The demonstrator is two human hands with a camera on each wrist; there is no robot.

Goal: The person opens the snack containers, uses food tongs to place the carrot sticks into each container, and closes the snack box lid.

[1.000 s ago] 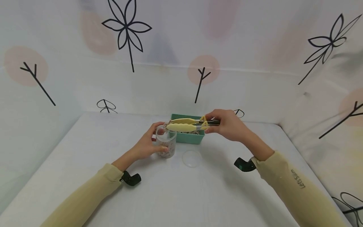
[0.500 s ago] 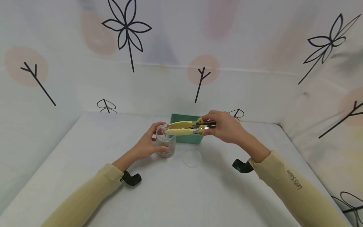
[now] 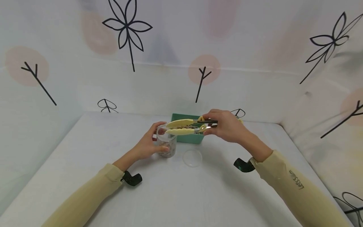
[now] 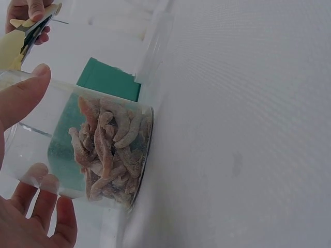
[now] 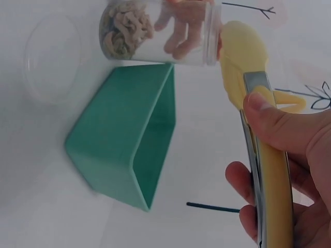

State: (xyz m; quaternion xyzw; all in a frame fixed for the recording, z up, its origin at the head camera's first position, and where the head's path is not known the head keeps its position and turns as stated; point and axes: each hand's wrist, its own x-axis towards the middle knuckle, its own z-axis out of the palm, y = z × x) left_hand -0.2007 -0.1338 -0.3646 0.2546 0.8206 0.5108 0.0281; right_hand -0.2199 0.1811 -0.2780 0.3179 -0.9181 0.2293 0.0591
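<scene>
My left hand (image 3: 148, 143) (image 4: 20, 98) grips a clear plastic jar (image 3: 166, 142) (image 4: 98, 150) (image 5: 155, 31) standing on the white table; it is partly filled with pinkish sugared gummy worms (image 4: 111, 150). My right hand (image 3: 228, 126) (image 5: 289, 155) holds yellow tongs (image 3: 184, 126) (image 5: 248, 67) by their metal handles. The tongs' yellow tips hover just above the jar's open mouth, slightly parted. Whether anything is between the tips is not visible.
A green rectangular bin (image 3: 187, 135) (image 5: 129, 134) (image 4: 106, 80) sits right behind the jar. A clear round lid (image 3: 192, 158) (image 5: 49, 54) lies on the table (image 3: 181, 195) in front of it. Patterned white walls close in at the back and sides.
The tongs' tips have parted a little over the jar mouth and the right hand shifted slightly. The left hand and jar have stayed in place.
</scene>
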